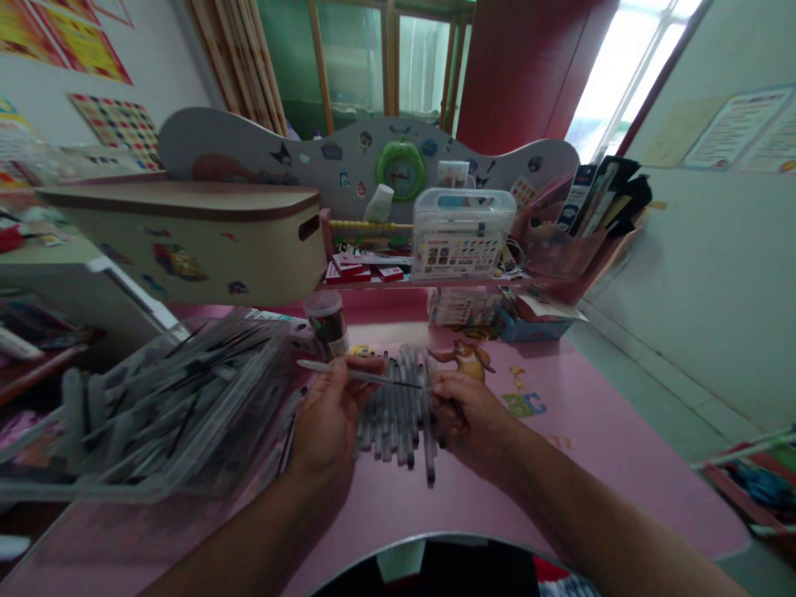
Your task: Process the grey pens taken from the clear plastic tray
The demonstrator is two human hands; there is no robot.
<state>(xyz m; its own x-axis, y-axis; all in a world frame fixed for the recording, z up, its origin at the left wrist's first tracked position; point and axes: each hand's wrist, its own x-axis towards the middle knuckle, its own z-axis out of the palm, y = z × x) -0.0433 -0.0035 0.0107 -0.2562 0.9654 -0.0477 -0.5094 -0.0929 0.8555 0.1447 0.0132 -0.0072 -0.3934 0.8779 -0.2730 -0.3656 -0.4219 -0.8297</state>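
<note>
My left hand (328,414) pinches a clear pen barrel (313,366), which lies nearly level across both hands. A dark thin refill (401,383) runs along it toward the right. Around the right end of this pen my right hand (468,408) is closed, its fingertips partly hiding that end. Beneath and between the hands, a row of clear pens with dark ends (391,423) lies on the pink desk (385,510). Left of my left hand stands a clear plastic box (124,491) full of pen parts.
A lidded cream bin (249,257) and a clear marker case (463,236) stand on the raised shelf. Below it are a round tub (327,323) and a small blue box (535,327). A pink holder (560,249) with stationery is at the right.
</note>
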